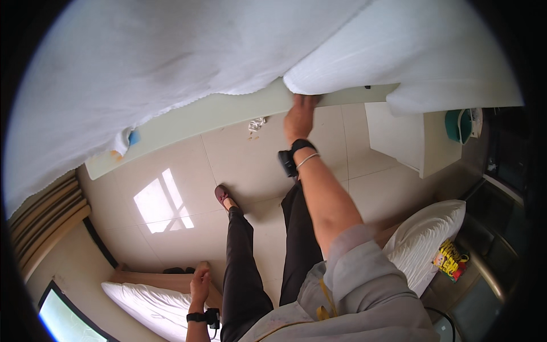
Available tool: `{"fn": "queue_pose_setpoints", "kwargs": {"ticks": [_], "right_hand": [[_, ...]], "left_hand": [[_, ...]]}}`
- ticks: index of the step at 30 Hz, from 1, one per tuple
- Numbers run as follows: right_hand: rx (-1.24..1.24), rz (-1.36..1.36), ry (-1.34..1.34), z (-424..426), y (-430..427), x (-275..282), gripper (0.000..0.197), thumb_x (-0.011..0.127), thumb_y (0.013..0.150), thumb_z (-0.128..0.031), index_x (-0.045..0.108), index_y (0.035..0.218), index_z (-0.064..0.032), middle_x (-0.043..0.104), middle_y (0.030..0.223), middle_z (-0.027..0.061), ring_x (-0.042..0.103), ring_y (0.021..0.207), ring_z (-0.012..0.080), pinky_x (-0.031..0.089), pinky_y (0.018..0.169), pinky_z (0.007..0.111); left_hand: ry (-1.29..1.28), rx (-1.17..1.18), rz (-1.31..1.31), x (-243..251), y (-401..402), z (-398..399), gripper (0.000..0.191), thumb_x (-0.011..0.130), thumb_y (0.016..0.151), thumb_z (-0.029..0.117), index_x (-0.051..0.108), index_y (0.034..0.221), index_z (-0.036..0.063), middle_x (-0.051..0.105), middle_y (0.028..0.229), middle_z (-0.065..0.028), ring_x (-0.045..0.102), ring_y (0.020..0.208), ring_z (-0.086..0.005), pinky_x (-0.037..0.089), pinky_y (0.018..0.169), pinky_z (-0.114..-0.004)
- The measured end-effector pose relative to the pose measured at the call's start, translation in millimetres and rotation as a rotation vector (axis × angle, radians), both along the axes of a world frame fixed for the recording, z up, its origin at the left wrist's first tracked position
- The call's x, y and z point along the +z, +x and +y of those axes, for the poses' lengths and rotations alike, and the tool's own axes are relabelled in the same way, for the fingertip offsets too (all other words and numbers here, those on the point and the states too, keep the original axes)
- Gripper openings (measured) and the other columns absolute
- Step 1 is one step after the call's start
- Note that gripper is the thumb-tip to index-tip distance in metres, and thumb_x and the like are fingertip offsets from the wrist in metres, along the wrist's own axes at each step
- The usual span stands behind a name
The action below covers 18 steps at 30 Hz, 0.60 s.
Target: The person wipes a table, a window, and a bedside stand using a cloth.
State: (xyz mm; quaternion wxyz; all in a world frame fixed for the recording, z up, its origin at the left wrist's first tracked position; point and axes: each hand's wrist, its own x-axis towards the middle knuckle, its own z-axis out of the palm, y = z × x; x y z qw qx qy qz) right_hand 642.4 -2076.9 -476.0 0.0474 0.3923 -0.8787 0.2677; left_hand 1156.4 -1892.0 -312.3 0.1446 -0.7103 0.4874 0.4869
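A white cloth, apparently a bed sheet [205, 47], spreads across the top of the view. Its wavy hem lies over a pale green side panel [205, 111], perhaps a mattress or bed side. My right hand [300, 119] reaches forward to this panel, right at the lower edge of the sheet. Its fingertips are hidden there, so their grip on the cloth does not show. Low at the left hangs my left hand [199, 285], fingers loosely curled, beside a second bed's white bedding [149, 303]. Nothing is visible in it.
A crumpled wrapper or tissue [257, 124] lies on the tiled floor [265, 171]. At right are a white cabinet [395, 132], a teal bin [458, 126], a white pillow [427, 239] and a yellow packet [451, 260]. Striped curtains [51, 222] hang left.
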Motion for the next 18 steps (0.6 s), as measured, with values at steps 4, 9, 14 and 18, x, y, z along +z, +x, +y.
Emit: {"fn": "queue_pose_setpoints", "kwargs": {"ticks": [4, 9, 14, 18], "right_hand": [[0.149, -0.186, 0.095, -31.5, 103.8, 3.6, 0.049, 0.046, 0.074, 0.007, 0.047, 0.122, -0.0035, 0.036, 0.135, 0.0187, 0.033, 0.126, 0.0406, 0.035, 0.101, 0.043], [0.665, -0.236, 0.143, -48.9, 188.9, 18.5, 0.052, 0.048, 0.077, 0.003, 0.046, 0.128, -0.0093, 0.036, 0.137, 0.0159, 0.038, 0.124, 0.0360, 0.039, 0.097, 0.040], [0.913, 0.056, 0.126, -46.3, 114.0, 11.8, 0.046, 0.050, 0.077, 0.000, 0.052, 0.121, -0.0132, 0.051, 0.118, 0.0095, 0.048, 0.110, 0.0254, 0.038, 0.086, 0.041], [0.491, 0.082, 0.303, -12.9, 23.1, 10.7, 0.046, 0.050, 0.078, 0.002, 0.050, 0.123, -0.0092, 0.049, 0.124, 0.0148, 0.047, 0.114, 0.0315, 0.040, 0.090, 0.045]], "left_hand": [[0.024, 0.056, -0.014, -1.6, 2.9, 1.1, 0.023, 0.054, 0.087, 0.018, 0.062, 0.105, 0.0058, 0.066, 0.086, -0.0106, 0.065, 0.078, -0.0190, 0.050, 0.071, -0.032], [-0.012, 0.142, 0.040, 0.5, 11.3, 9.4, 0.021, 0.054, 0.087, 0.014, 0.061, 0.104, 0.0043, 0.065, 0.084, -0.0102, 0.064, 0.076, -0.0181, 0.050, 0.069, -0.030], [-0.020, 0.180, 0.035, 4.0, 23.4, 15.7, 0.021, 0.054, 0.087, 0.014, 0.061, 0.104, 0.0040, 0.066, 0.086, -0.0099, 0.065, 0.077, -0.0178, 0.050, 0.070, -0.030], [-0.025, 0.268, 0.012, -2.6, 38.3, 33.1, 0.022, 0.053, 0.087, 0.016, 0.061, 0.105, 0.0051, 0.066, 0.087, -0.0097, 0.065, 0.078, -0.0181, 0.050, 0.072, -0.030]]}}
